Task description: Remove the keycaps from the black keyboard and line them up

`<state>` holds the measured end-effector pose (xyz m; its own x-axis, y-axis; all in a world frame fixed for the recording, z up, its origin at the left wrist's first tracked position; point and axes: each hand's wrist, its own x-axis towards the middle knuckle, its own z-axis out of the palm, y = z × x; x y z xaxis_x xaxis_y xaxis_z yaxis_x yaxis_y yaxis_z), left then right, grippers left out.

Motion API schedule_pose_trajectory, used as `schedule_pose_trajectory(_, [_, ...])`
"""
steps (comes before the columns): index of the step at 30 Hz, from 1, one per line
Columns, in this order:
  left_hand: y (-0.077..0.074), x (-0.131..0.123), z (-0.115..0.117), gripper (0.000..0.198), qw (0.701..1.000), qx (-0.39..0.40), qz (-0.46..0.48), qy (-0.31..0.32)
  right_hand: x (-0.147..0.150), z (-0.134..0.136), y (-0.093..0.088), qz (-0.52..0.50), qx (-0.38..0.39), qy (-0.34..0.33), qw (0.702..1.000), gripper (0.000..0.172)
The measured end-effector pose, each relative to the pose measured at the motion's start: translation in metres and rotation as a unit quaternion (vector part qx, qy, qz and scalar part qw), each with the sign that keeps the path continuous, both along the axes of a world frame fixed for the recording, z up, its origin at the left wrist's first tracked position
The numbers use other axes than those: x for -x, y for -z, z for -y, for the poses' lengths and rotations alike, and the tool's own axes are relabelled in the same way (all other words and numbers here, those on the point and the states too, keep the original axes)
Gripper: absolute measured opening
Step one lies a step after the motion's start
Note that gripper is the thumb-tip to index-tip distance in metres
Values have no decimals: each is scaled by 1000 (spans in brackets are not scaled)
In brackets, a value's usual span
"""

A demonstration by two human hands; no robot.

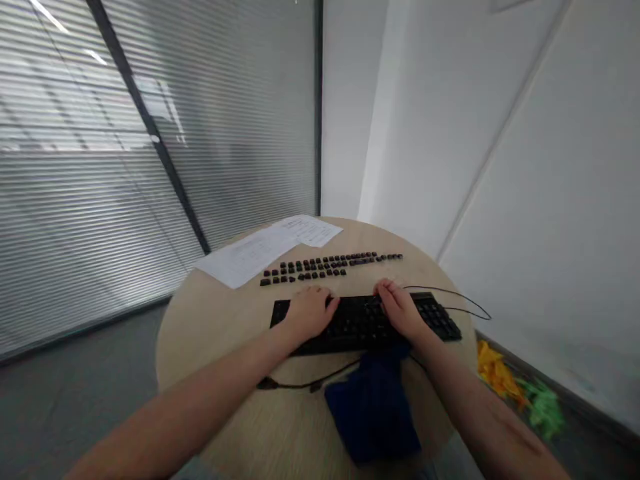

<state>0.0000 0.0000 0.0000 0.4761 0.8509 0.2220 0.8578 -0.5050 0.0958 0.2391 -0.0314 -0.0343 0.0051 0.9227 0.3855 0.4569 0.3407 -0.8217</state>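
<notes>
**Both hands on a black keyboard, round wooden desk in an office corner**

The left hand (310, 313) lay palm down on the left half of the keyboard (357, 321), with its fingers loosely bent and nothing gripped. The right hand (400, 310) rested right of centre, its fingers bunched at the keyboard's far edge. I could not tell whether they pinched anything. The hands were apart, with bare keys showing between them.

The keyboard sat mid-desk, angled slightly, with its number pad out to the right. Loose keycaps (325, 265) lay in neat rows just beyond it, not touching it. Two printed paper sheets (265, 250) lay further back on the left, one overlapping the other. A dark blue cloth (373, 407) lay at the near edge, just in front of the keyboard, under the right forearm. A black cable (300, 385) ran along the desk's near side, and a thin wire (465, 303) looped off the right end of the keyboard.

The desk (225, 333) was round with a light wood-grain top. A glass wall with closed horizontal blinds (75, 200) and a dark frame stood to the left. A plain white wall (550, 167) stood to the right, and the two met in a corner behind the desk. The floor (75, 387) was grey. Something yellow (495, 373) and something green (543, 407) lay on the floor by the right wall, too blurred to name.
</notes>
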Motion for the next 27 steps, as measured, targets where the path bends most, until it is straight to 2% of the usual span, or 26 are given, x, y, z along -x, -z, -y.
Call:
schedule_pose_trajectory(9, [8,2,-7,47,1000,-22,-6,6,0,-3,3,-3,8,14,1000,32])
schedule_pose_trajectory(16, [8,3,-13,30,999,1,-38,-14,0,-6,7,16,12,36,999,32])
schedule_pose_trajectory(20, [8,5,-15,30,999,13,-36,-15,-1,-8,9,23,13,52,998,31])
schedule_pose_trajectory(27, [12,27,-24,32,994,30,24,106,2,-8,6,37,21,61,997,30])
